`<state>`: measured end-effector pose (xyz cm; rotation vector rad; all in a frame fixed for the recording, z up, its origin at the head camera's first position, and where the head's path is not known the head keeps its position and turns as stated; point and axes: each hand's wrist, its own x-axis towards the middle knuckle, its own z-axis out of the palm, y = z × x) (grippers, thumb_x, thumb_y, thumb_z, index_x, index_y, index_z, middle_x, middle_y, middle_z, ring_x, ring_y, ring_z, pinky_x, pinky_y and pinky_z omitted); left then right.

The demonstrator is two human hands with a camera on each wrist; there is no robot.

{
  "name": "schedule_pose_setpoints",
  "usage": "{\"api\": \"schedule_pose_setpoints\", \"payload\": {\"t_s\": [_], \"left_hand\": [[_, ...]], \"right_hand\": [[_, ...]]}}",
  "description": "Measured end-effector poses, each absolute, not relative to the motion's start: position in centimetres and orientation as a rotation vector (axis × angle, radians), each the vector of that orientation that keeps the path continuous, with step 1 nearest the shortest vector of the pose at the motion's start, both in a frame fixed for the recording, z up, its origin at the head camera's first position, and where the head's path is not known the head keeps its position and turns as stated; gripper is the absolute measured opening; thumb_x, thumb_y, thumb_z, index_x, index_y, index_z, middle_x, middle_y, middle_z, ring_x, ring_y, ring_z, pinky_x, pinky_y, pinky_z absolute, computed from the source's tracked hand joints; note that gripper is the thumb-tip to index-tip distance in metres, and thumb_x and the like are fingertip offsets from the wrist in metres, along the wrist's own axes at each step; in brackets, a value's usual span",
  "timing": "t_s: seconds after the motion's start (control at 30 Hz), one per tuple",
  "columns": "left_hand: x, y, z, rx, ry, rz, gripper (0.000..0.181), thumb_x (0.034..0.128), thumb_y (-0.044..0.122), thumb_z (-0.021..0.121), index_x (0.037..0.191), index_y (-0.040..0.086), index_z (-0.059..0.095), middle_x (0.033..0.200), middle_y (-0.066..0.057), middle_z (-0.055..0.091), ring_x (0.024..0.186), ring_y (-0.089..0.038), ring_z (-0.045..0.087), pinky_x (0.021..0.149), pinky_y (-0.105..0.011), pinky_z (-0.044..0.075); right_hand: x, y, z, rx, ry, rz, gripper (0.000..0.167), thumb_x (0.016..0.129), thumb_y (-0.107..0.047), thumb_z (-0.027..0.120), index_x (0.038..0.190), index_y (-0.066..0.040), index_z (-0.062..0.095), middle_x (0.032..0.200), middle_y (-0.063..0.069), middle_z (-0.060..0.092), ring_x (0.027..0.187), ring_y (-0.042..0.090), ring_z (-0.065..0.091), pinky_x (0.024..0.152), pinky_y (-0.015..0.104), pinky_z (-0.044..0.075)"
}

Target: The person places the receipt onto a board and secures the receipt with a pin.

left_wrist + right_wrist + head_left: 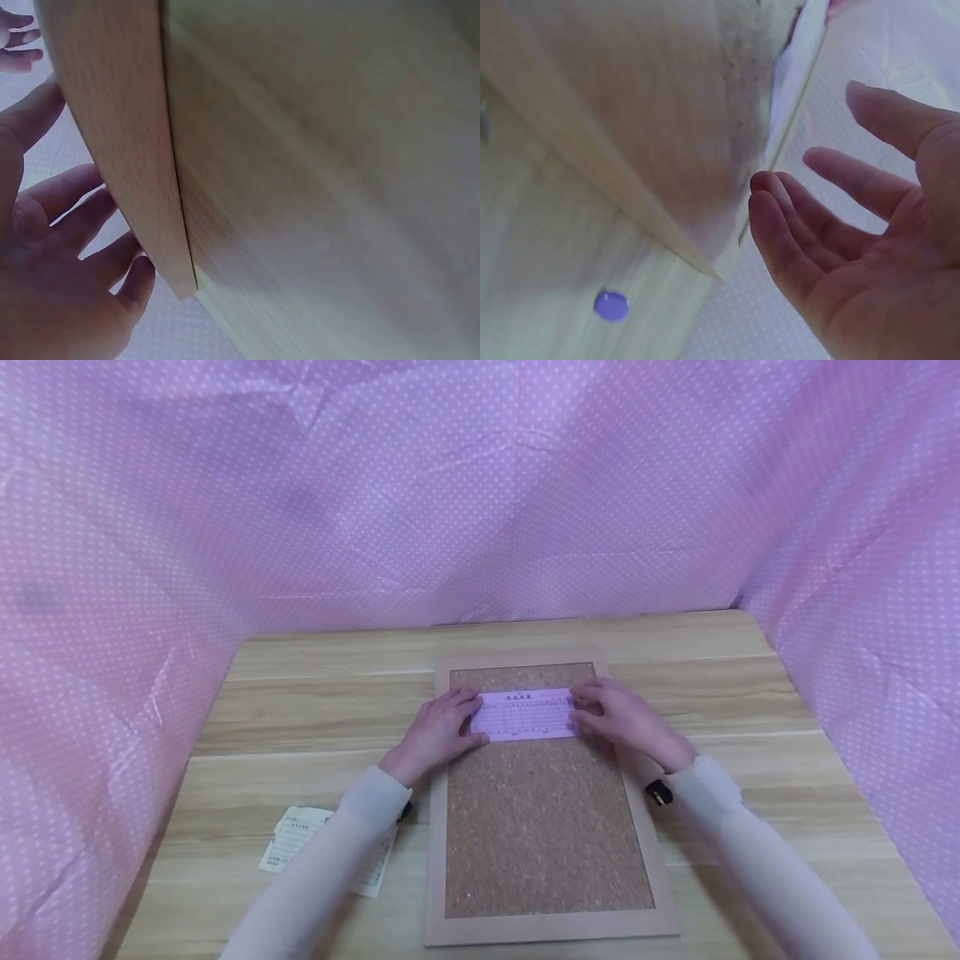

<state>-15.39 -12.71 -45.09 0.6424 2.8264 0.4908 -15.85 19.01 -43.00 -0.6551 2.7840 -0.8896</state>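
A pink printed form slip (521, 714) lies across the upper part of a wood-framed corkboard (547, 827). My left hand (442, 727) rests at the slip's left end, fingertips on its upper corner and thumb by its lower one. In the left wrist view, that hand's fingers (82, 214) are spread along the far side of the wooden frame (124, 135). At the slip's right end, my right hand (622, 714) touches the edge with its fingertips. The right wrist view shows the right hand (870, 225) with thumb apart from loosely bent fingers.
Several whitish printed slips (296, 839) lie on the wooden table (300, 727) left of the board, partly under my left forearm. A small round purple disc (612, 306) sits on the table beside the frame. Pink dotted cloth (480, 510) surrounds the table's back and sides.
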Motion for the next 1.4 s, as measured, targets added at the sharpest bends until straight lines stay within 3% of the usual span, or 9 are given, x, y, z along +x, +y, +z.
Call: {"api": "schedule_pose_setpoints", "payload": {"t_s": [0.13,0.4,0.6,0.87,1.4], "left_hand": [[-15.3,-12.6,-45.1,0.633,2.830,0.482,0.070,0.0954,0.039,0.075,0.150,0.003,0.051,0.161,-0.014,0.042,0.150,-0.038,0.033,0.120,-0.059,0.029],[-15.3,-12.6,-45.1,0.621,2.834,0.492,0.070,0.0947,0.039,0.076,0.150,0.003,0.052,0.161,-0.013,0.043,0.151,-0.038,0.033,0.120,-0.059,0.029],[-15.3,-12.7,-45.2,0.636,2.837,0.488,0.070,0.0950,0.040,0.075,0.150,0.003,0.052,0.161,-0.014,0.042,0.150,-0.038,0.033,0.119,-0.060,0.029],[-15.3,-12.6,-45.3,0.634,2.831,0.497,0.071,0.0951,0.041,0.075,0.150,0.003,0.052,0.161,-0.013,0.043,0.151,-0.038,0.032,0.119,-0.060,0.029],[-15.3,-12.5,-45.4,0.626,2.833,0.495,0.070,0.0951,0.040,0.075,0.150,0.003,0.052,0.161,-0.013,0.043,0.151,-0.038,0.032,0.119,-0.060,0.030]], "right_hand": [[-15.2,19.9,-42.6,-0.729,2.845,-0.919,0.043,0.099,-0.015,0.070,0.135,0.007,0.063,0.134,0.026,0.064,0.125,0.045,0.059,0.108,0.059,0.045],[-14.1,22.1,-42.1,-0.650,2.873,-0.982,0.045,0.103,-0.022,0.066,0.140,0.003,0.060,0.150,0.027,0.052,0.137,0.047,0.048,0.116,0.061,0.035],[-13.0,24.0,-42.5,-0.632,2.930,-1.047,0.041,0.103,-0.019,0.066,0.138,0.001,0.063,0.149,0.025,0.053,0.136,0.047,0.050,0.111,0.062,0.040],[-12.3,26.1,-43.1,-0.667,3.008,-1.047,0.039,0.101,-0.015,0.069,0.136,0.002,0.063,0.144,0.024,0.058,0.129,0.047,0.056,0.102,0.061,0.049],[-12.5,28.0,-44.5,-0.800,3.060,-0.981,0.033,0.089,-0.002,0.078,0.121,0.000,0.071,0.128,0.022,0.068,0.116,0.043,0.064,0.100,0.061,0.048]]}}
